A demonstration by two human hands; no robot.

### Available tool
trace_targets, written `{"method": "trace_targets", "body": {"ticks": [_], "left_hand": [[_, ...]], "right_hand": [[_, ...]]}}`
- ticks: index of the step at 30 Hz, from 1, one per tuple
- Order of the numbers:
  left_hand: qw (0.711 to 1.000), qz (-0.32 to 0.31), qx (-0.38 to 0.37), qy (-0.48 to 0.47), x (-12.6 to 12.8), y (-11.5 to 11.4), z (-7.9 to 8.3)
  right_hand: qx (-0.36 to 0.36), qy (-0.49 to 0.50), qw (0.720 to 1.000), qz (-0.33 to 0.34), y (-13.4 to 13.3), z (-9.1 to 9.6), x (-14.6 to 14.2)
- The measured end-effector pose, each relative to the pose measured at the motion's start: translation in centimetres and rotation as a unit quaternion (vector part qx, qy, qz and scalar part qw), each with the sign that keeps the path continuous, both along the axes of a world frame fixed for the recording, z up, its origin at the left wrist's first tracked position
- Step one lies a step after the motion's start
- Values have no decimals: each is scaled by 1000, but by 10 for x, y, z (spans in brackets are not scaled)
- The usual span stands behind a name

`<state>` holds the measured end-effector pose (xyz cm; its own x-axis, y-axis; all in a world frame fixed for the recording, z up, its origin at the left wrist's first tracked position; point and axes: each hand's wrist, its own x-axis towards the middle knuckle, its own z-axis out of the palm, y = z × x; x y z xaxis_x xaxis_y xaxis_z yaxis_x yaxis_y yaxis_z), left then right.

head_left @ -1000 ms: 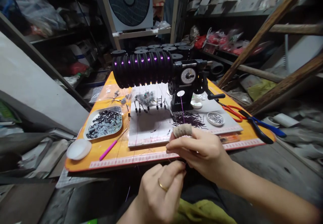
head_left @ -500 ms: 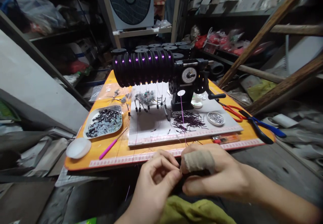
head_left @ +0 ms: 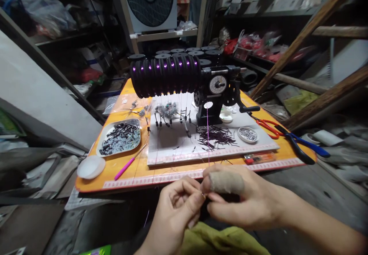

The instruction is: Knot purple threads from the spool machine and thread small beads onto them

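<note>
- Left hand (head_left: 178, 211): thumb and finger pinched tight on a tiny bit (head_left: 203, 195) of something right at the tips. Way too small to make out.
- Right hand (head_left: 253, 195) meets it there, fingers bunched, thumb hanging a little apart. Beige wrap (head_left: 227, 182) around one finger. Honestly can't tell what this one's gripping.
- Purple line (head_left: 207, 140) comes down in front of the winder (head_left: 209, 111) and ends from view at the right hand's fingertips.
- Green cloth (head_left: 221, 241) below the hands.
- Just past the hands, front edge of the orange surface (head_left: 140, 167), ruler tape (head_left: 178, 175) along it. Lighter (head_left: 260, 157) near the right hand.
- White board (head_left: 166, 144) on top, carrying a heap of dark sticks (head_left: 217, 137) and, to the right, a dish (head_left: 247, 141) of silver bits.
- Left of the board: pink tool (head_left: 126, 167), white cup (head_left: 91, 167), tray (head_left: 99, 147) of dark and pale pieces.
- Far right: orange pliers (head_left: 270, 128) and blue-black pliers (head_left: 304, 144), touching or nearly so.
- Winder's got a row of spools (head_left: 166, 75) sticking out left. Fan (head_left: 151, 2) behind.
</note>
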<state>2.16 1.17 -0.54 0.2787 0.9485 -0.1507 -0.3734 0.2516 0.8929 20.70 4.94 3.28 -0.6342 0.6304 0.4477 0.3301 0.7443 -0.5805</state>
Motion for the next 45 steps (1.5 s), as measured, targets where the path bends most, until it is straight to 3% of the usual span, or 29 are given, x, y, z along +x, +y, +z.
{"method": "trace_targets", "body": {"ticks": [2, 5, 7, 9, 10, 11, 13, 14, 15, 16, 17, 18, 19, 21, 22, 23, 24, 26, 29, 31, 33, 34, 36, 37, 38, 40, 42, 45], "left_hand": [[988, -53, -116, -83, 0, 0, 3], [979, -82, -150, -107, 0, 1, 6], [990, -73, -99, -62, 0, 1, 5], [996, -6, 70, 63, 0, 2, 3], [968, 48, 198, 145, 0, 3, 2], [912, 102, 327, 224, 0, 4, 0], [767, 175, 519, 335, 0, 7, -4], [707, 184, 578, 364, 0, 8, -7], [666, 180, 617, 380, 0, 9, -9], [647, 166, 637, 385, 1, 9, -10], [651, 151, 641, 377, 1, 9, -11], [682, 140, 621, 359, 2, 8, -12], [739, 134, 570, 333, 2, 7, -12], [889, 122, 371, 240, 4, 2, -9], [949, 102, 244, 175, 5, 0, -8], [985, 72, 119, 104, 6, -2, -6], [999, 35, 12, 35, 7, -4, -5], [990, -28, -118, -77, 8, -5, -3], [972, -72, -169, -146, 10, -4, -3], [972, -87, -163, -146, 10, -2, -4], [983, -89, -117, -113, 9, 0, -3], [992, -75, -70, -78, 9, 1, -2], [995, -12, 91, 39, 6, 3, 0], [974, 29, 196, 113, 5, 4, 1], [933, 69, 303, 184, 3, 5, 2], [824, 120, 471, 290, 1, 7, 2], [743, 146, 554, 346, -1, 8, 0], [654, 159, 626, 395, -3, 11, -4]], "right_hand": [[-2, -18, 1000, 2, -2, 2, 1], [-3, -19, 1000, 5, -3, 5, 2], [-59, -13, 998, 19, -3, 7, 4], [-119, 13, 993, 15, -3, 8, 4], [-132, 29, 991, 7, -3, 9, 3], [-129, 51, 990, -6, -2, 9, 1], [-86, 85, 992, -44, 1, 8, -5], [-60, 90, 992, -59, 3, 7, -8], [-36, 86, 993, -69, 5, 6, -11], [-8, 80, 993, -82, 7, 5, -13], [23, 74, 992, -96, 8, 3, -14], [51, 69, 991, -106, 9, 2, -14], [77, 73, 988, -108, 9, 1, -12], [98, 70, 990, -76, 6, 1, -8], [86, 56, 994, -48, 4, 1, -6], [63, 37, 997, -21, 1, 1, -3], [37, 14, 999, -2, -1, 1, -1], [13, -19, 1000, 0, -5, 0, 1], [52, -33, 998, -1, -6, -4, 5], [56, -30, 998, 6, -5, -4, 9], [11, -13, 1000, 6, -4, -2, 12], [-27, -3, 1000, 11, -4, -1, 13], [-106, 22, 994, 23, -5, 3, 15], [-135, 38, 990, 21, -5, 3, 15], [-152, 56, 987, 16, -6, 4, 14], [-151, 94, 984, -1, -5, 3, 11], [-113, 133, 985, -8, -3, 1, 6], [-106, 190, 976, -35, 3, 1, -4]]}}
